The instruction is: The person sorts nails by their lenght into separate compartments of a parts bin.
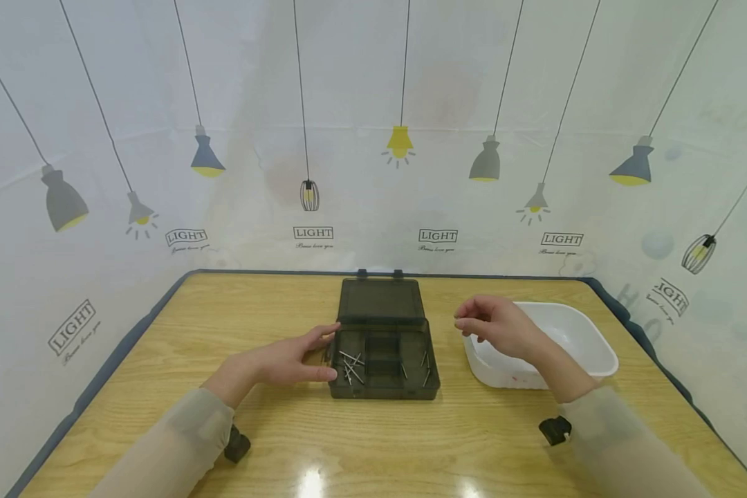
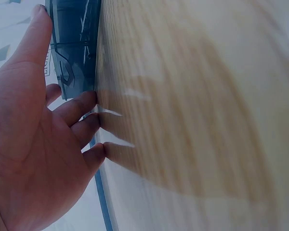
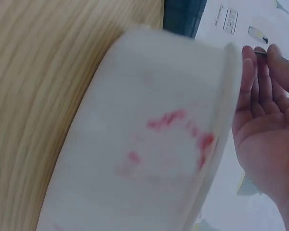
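A dark see-through plastic organizer box (image 1: 382, 393) stands on the table, its lid (image 1: 382, 301) folded back. Several thin silver nail-like pieces (image 1: 353, 368) lie crossed in its left compartment, with a few more on the right. My left hand (image 1: 286, 360) rests against the box's left side, thumb and fingers spread; the left wrist view shows the fingertips (image 2: 97, 118) on the table. Over the left rim of a white basin (image 1: 494, 372), my right hand (image 1: 504, 330) pinches a small thin metal piece (image 3: 261, 53) between thumb and fingers. Most of that piece is hidden.
The basin stands to the right of the box, and red smudges (image 3: 171, 119) mark its outer wall. A wood-grain table (image 1: 249, 304) lies under everything. Behind it hangs a white curtain (image 1: 361, 159) printed with lamps. A black wrist device (image 1: 556, 430) sits by the right sleeve.
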The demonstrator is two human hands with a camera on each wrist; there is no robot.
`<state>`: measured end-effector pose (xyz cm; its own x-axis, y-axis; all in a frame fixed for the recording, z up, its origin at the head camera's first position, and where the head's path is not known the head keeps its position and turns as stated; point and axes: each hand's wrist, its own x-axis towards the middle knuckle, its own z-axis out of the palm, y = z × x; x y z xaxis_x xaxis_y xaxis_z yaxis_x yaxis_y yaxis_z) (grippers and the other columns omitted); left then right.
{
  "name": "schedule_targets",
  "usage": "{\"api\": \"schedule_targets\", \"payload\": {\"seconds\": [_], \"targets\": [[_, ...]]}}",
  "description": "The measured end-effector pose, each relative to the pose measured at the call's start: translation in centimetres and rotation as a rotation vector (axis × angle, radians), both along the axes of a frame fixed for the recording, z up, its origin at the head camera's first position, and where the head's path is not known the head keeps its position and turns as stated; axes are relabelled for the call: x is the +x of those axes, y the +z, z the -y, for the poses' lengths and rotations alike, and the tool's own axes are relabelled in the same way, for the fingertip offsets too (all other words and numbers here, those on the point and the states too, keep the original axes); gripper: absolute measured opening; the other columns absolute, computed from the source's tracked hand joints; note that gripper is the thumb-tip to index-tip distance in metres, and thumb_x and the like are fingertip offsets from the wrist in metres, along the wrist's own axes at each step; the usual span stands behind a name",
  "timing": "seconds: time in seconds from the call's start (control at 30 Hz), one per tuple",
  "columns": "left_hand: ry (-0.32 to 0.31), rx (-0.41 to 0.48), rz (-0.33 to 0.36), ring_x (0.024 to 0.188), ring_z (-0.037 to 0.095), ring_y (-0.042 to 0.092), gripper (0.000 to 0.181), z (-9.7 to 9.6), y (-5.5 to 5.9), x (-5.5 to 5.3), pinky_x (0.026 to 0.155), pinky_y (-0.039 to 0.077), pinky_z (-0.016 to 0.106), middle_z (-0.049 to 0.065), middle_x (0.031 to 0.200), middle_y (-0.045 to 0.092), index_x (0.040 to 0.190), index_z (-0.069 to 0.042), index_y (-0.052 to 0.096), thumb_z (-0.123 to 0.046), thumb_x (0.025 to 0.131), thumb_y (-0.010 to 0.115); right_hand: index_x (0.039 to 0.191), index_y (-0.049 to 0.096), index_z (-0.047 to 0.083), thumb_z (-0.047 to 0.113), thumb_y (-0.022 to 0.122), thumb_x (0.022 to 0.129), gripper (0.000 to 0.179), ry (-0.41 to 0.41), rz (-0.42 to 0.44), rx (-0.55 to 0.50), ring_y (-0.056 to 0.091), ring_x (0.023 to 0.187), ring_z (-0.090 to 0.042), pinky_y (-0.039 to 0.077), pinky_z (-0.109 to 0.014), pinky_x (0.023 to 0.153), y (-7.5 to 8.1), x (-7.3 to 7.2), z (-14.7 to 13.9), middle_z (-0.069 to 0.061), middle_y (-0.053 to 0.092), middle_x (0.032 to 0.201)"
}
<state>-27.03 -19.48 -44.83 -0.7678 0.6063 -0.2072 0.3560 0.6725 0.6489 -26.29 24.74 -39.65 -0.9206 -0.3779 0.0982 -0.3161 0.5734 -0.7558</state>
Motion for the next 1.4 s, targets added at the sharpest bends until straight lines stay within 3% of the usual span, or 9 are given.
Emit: {"api": "schedule_targets", "payload": {"seconds": [0.23,0.47,0.83,0.97,1.13,1.27,1.4], "targets": [[-0.003,-0.004,-0.004,0.168,0.038,0.029,0.103,0.0,0.0,0.0,0.136,0.022,0.064,0.009,0.182,0.029,0.178,-0.029,0.012,-0.063,0.102,0.071,0.110,0.074,0.006,0.015,0.073,0.107,0.009,0.010,-0.047,-0.040,0.072,0.084,-0.023,0.064,-0.038,0.075,-0.4,0.2,2.3,-0.008,0.076,0.094],[-0.002,-0.004,0.002,0.168,0.039,0.028,0.103,0.0,0.1,0.1,0.136,0.022,0.065,0.009,0.182,0.029,0.178,-0.030,0.012,-0.063,0.102,0.071,0.116,0.072,0.002,0.017,0.073,0.107,0.018,-0.009,0.028,-0.106,0.076,0.090,-0.021,0.068,-0.046,0.077,-0.8,0.3,4.1,-0.013,0.078,0.101],[-0.001,-0.006,0.007,0.168,0.040,0.029,0.102,-0.1,0.5,0.4,0.135,0.023,0.065,0.009,0.182,0.029,0.178,-0.029,0.011,-0.063,0.102,0.071,0.116,0.074,0.007,0.020,0.073,0.107,0.015,0.038,0.080,-0.062,0.072,0.081,-0.031,0.057,-0.037,0.056,-1.0,0.9,5.6,-0.020,0.077,0.099],[-0.002,-0.005,0.009,0.168,0.039,0.029,0.102,-0.1,0.5,0.4,0.136,0.023,0.064,0.009,0.182,0.029,0.178,-0.029,0.012,-0.062,0.102,0.071,0.119,0.073,0.006,0.020,0.072,0.108,0.017,0.047,0.104,-0.052,0.072,0.085,-0.042,0.057,-0.040,0.056,-1.3,1.0,5.9,-0.023,0.075,0.104],[-0.003,-0.004,0.008,0.168,0.039,0.028,0.102,-0.1,0.6,0.5,0.136,0.022,0.064,0.010,0.182,0.029,0.178,-0.028,0.012,-0.062,0.102,0.071,0.122,0.072,0.003,0.020,0.072,0.108,0.022,0.053,0.122,-0.036,0.073,0.088,-0.046,0.058,-0.042,0.057,-1.4,1.1,6.1,-0.023,0.075,0.108],[-0.002,-0.006,0.009,0.168,0.038,0.028,0.102,-0.1,0.6,0.5,0.136,0.022,0.064,0.010,0.182,0.028,0.178,-0.028,0.011,-0.062,0.102,0.071,0.122,0.073,0.003,0.020,0.071,0.109,0.021,0.053,0.121,-0.032,0.073,0.088,-0.046,0.058,-0.043,0.059,-1.5,1.2,6.2,-0.023,0.075,0.107],[-0.003,-0.008,0.009,0.168,0.039,0.028,0.102,-0.1,0.7,0.4,0.136,0.022,0.064,0.010,0.183,0.028,0.179,-0.028,0.011,-0.062,0.103,0.070,0.125,0.072,0.004,0.022,0.068,0.111,0.024,0.031,0.111,-0.023,0.073,0.086,-0.037,0.059,-0.043,0.064,-1.6,1.2,6.5,-0.021,0.075,0.106]]}}
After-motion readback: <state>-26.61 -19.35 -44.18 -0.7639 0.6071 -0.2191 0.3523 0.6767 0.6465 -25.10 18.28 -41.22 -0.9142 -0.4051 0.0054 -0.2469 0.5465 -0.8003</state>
